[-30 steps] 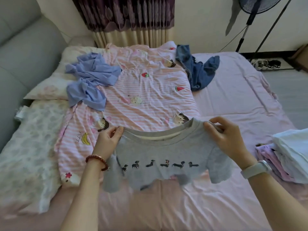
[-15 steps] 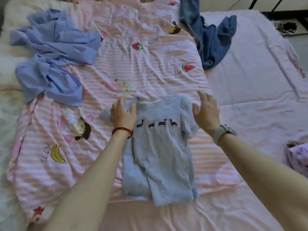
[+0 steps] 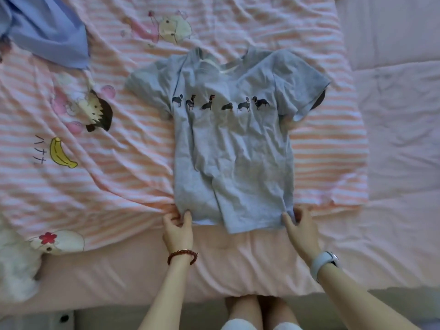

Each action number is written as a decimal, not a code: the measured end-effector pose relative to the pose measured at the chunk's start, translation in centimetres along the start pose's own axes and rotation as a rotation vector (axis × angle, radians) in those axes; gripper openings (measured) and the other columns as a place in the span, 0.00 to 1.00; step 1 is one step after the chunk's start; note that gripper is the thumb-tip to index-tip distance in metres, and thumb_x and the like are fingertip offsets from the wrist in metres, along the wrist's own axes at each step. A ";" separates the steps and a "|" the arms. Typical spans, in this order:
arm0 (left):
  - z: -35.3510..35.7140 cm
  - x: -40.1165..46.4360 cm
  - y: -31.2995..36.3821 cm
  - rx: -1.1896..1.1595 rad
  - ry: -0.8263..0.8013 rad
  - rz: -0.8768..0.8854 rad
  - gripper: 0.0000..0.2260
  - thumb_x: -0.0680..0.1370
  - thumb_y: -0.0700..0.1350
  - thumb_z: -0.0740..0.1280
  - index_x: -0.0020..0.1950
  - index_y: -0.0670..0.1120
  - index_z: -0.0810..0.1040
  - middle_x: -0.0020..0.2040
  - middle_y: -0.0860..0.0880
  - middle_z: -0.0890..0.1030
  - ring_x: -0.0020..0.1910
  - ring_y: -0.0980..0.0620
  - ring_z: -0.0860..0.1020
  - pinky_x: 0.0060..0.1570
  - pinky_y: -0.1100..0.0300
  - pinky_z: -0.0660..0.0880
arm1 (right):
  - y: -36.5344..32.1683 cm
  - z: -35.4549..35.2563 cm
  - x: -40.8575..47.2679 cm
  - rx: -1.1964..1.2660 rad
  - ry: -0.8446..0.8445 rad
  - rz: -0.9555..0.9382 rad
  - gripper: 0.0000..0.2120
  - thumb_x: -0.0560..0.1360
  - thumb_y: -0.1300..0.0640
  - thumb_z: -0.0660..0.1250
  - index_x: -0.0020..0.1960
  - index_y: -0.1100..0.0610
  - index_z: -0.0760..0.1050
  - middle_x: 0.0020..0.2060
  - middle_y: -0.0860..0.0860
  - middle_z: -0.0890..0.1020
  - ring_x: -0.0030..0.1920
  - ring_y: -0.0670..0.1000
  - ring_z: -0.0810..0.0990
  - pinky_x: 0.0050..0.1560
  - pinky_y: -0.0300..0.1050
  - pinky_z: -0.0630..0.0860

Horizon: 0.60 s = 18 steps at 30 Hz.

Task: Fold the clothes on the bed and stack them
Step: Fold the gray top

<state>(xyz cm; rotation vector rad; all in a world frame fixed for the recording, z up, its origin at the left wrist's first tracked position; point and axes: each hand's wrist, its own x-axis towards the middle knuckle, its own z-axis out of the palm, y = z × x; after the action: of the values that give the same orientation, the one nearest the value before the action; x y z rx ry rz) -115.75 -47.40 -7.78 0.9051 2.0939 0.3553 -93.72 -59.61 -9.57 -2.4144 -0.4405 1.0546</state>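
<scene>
The left hand [image 3: 177, 228] has thumb and fingers pinched on the lower left corner of the grey T-shirt [image 3: 232, 148], and the right hand [image 3: 301, 228] is clamped in the same way on the lower right corner, both at the hem just below the middle of the frame. The shirt lies front up in the centre, neck toward the top, a row of small dogs across its chest, spread on a pink striped blanket [image 3: 123, 163] over the bed [image 3: 238, 265]. A crumpled blue garment [image 3: 47, 29] sits at the upper left, well apart from the shirt.
</scene>
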 end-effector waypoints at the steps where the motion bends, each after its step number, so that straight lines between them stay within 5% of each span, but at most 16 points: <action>1: 0.1 0.4 -0.2 0.012 -0.011 0.005 0.07 0.75 0.41 0.68 0.51 0.41 0.76 0.42 0.45 0.78 0.45 0.45 0.76 0.44 0.58 0.68 | 0.1 0.3 0.0 0.042 -0.002 0.022 0.11 0.74 0.52 0.65 0.48 0.60 0.71 0.40 0.52 0.76 0.42 0.53 0.74 0.37 0.45 0.65; 5: -0.7 0.4 -0.6 -0.159 -0.101 -0.118 0.01 0.73 0.39 0.68 0.44 0.42 0.79 0.34 0.55 0.81 0.42 0.48 0.75 0.48 0.55 0.73 | 0.0 0.2 -0.1 0.018 0.091 0.000 0.05 0.77 0.62 0.61 0.45 0.63 0.72 0.41 0.57 0.77 0.41 0.56 0.72 0.38 0.45 0.62; 9: -3.5 -1.2 -0.6 -0.662 -0.244 -0.316 0.06 0.79 0.32 0.59 0.53 0.39 0.73 0.40 0.44 0.82 0.37 0.52 0.82 0.40 0.60 0.80 | 0.0 -1.6 -1.1 0.217 0.214 0.033 0.06 0.79 0.63 0.56 0.47 0.62 0.71 0.43 0.57 0.75 0.44 0.54 0.71 0.43 0.43 0.64; 13: -6.4 -1.5 -1.4 -1.097 -0.293 -0.459 0.08 0.79 0.37 0.59 0.42 0.45 0.73 0.35 0.50 0.83 0.37 0.52 0.83 0.36 0.59 0.81 | 0.0 -3.1 -1.2 0.414 0.316 0.086 0.06 0.79 0.64 0.55 0.49 0.59 0.71 0.46 0.56 0.75 0.47 0.55 0.74 0.54 0.60 0.75; 16: -7.1 -1.7 -1.9 -1.158 -0.316 -0.438 0.06 0.74 0.37 0.64 0.39 0.46 0.76 0.40 0.49 0.82 0.41 0.52 0.82 0.39 0.60 0.81 | -0.5 -4.0 -0.8 0.521 0.356 0.141 0.07 0.78 0.67 0.55 0.51 0.57 0.69 0.52 0.56 0.75 0.50 0.55 0.75 0.54 0.57 0.76; 18: -6.6 -1.7 -2.2 -1.057 -0.271 -0.455 0.08 0.79 0.38 0.59 0.41 0.46 0.73 0.44 0.49 0.79 0.45 0.52 0.78 0.46 0.59 0.79 | -0.4 -3.9 -0.4 0.461 0.364 0.161 0.08 0.76 0.67 0.57 0.53 0.59 0.70 0.51 0.59 0.76 0.52 0.58 0.76 0.56 0.56 0.74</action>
<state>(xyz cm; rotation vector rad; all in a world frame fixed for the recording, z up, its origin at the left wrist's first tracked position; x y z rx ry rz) -121.17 -49.78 -3.80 -0.1450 1.4623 0.9026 -91.10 -60.60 -6.81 -2.1730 0.1143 0.6610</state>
